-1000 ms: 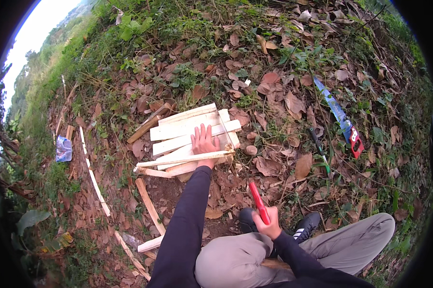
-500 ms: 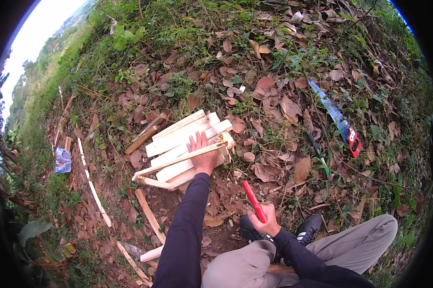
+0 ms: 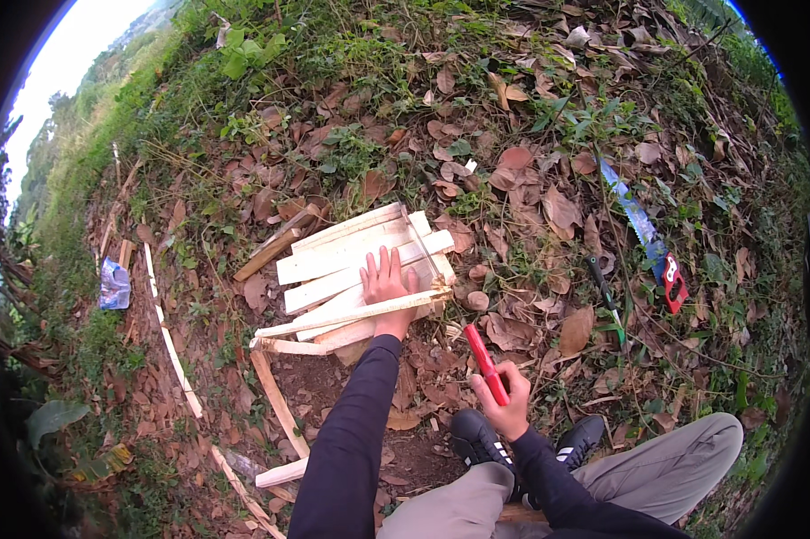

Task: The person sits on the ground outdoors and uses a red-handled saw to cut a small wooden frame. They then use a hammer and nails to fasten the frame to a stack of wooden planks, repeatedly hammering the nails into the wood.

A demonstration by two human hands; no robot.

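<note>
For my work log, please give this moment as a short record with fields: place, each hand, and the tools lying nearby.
place: sloping ground covered with dry brown leaves
left hand: flat on the pale wooden slat frame
right hand: closed around a red-handled tool, its working end not visible
tools nearby: blue-bladed handsaw with red handle; dark-handled tool with a green tip
other: loose pale wooden strips; blue wrapper

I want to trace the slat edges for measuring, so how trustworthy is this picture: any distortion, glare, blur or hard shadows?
Head view: strong fisheye, black rim, ground bending outward; the slatted wooden frame under the left hand sits near centre, least bent. Light is soft, no hard shadows; sky at upper left is blown out. Right hand with its red-handled tool looks sharp.
</note>
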